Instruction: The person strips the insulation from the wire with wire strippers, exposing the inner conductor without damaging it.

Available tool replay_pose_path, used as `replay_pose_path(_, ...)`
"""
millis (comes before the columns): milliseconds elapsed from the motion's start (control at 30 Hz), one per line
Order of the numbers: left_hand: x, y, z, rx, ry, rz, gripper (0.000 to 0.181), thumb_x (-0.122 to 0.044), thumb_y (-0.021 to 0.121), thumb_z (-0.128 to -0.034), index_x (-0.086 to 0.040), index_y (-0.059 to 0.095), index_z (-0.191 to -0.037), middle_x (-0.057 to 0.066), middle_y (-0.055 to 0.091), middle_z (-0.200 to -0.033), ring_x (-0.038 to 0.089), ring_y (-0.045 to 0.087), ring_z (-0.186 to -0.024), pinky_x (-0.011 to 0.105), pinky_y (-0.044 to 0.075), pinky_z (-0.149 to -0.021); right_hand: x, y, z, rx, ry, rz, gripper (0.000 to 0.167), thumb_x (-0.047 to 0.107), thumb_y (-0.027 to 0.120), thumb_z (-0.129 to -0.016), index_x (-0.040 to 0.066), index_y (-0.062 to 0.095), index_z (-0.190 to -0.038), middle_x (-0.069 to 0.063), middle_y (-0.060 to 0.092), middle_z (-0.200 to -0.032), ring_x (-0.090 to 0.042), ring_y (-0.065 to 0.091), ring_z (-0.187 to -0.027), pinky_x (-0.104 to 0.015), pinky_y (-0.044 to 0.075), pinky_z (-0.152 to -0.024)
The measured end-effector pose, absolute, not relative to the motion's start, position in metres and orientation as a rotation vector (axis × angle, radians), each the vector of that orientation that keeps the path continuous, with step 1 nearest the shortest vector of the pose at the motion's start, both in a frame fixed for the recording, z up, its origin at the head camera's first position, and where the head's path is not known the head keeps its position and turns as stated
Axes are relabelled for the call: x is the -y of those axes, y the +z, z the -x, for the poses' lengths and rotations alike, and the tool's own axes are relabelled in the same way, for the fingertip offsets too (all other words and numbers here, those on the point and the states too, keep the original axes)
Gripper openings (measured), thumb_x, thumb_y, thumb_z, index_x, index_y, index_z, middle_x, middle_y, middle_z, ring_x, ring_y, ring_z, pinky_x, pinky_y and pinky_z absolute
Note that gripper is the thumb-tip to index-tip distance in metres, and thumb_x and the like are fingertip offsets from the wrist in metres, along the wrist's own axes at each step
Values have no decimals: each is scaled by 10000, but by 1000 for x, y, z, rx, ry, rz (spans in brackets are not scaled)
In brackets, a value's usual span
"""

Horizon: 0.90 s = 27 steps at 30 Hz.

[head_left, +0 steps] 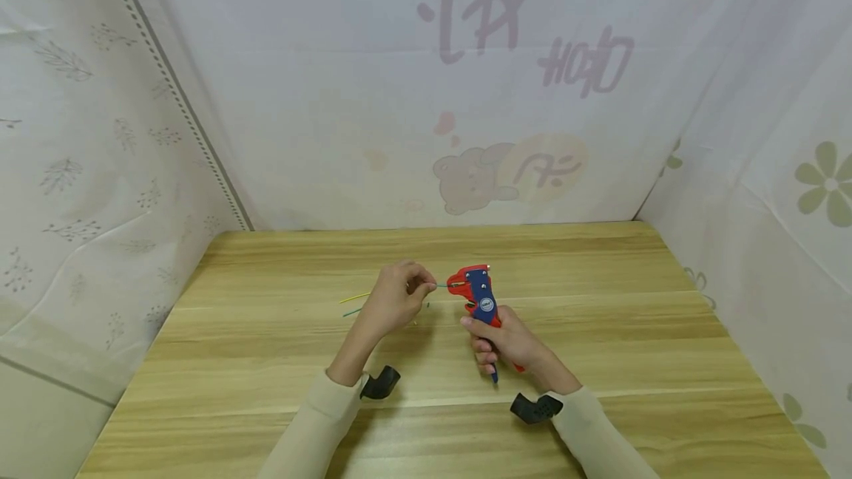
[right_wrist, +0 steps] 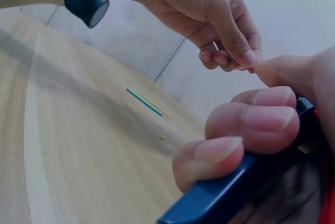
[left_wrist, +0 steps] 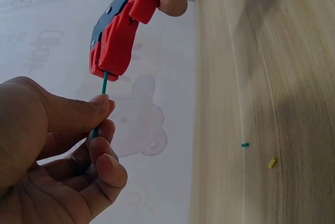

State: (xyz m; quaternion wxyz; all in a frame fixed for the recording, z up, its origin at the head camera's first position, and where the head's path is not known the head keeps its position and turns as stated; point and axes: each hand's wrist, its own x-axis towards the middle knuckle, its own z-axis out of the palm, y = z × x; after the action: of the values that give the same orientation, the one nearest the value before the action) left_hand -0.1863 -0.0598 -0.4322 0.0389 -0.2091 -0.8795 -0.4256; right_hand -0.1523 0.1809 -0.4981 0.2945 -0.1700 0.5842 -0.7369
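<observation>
In the head view my right hand (head_left: 509, 346) grips the handles of a red and blue wire stripper (head_left: 481, 288), its head pointing left above the table. Between thumb and forefinger, my left hand (head_left: 398, 300) pinches a thin green wire (left_wrist: 104, 84). The wire's far end runs into the stripper's red jaws; its tip is hidden inside. In the right wrist view, the right fingers (right_wrist: 251, 124) wrap the blue handle (right_wrist: 209, 195).
On the wooden table (head_left: 266, 361) a green wire (right_wrist: 144, 102) and a yellow wire (right_wrist: 157, 108) lie side by side, left of the left hand. A small green piece (left_wrist: 245, 145) and a yellow piece (left_wrist: 272, 163) lie nearby. Printed cloth walls surround the table.
</observation>
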Motion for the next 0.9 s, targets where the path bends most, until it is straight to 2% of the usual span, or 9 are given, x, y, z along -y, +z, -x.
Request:
replay_pose_path(133,61,-432,186,2685,-1310,663,76,-86,722,-956,-88,747,-884,15,634,-827,107,512,-648,216,432,-562,-180,-498,152,-1574,-1945,423,251,283,553,-1076,66,472,-978,62,447,-621,-80,467,-474,-248,503,-481)
replay_pose_path(367,62,-431,186,2677,-1343,681,54,-80,733,-947,-68,747,-895,16,665,-853,108,545,-675,214,467,-584,-185,-501,155,-1528,-1946,543,230,194,503,-1094,-27,441,-1071,53,487,-644,-89,504,-495,-256,537,-508)
replay_pose_path(600,62,-431,186,2646,-1370,685,49,-61,741,-935,-62,745,-886,30,672,-847,115,538,-675,216,463,-594,-188,-499,156,-1486,-1935,589,166,139,476,-1095,-6,473,-1016,37,507,-666,-101,527,-535,-266,557,-548)
replay_pose_path(900,62,-431,187,2594,-1365,705,58,-55,760,-918,-81,755,-866,35,690,-846,112,555,-668,208,477,-604,-188,-494,156,-1489,-1908,586,204,151,494,-1090,-41,452,-1034,27,511,-684,-108,535,-560,-268,571,-579)
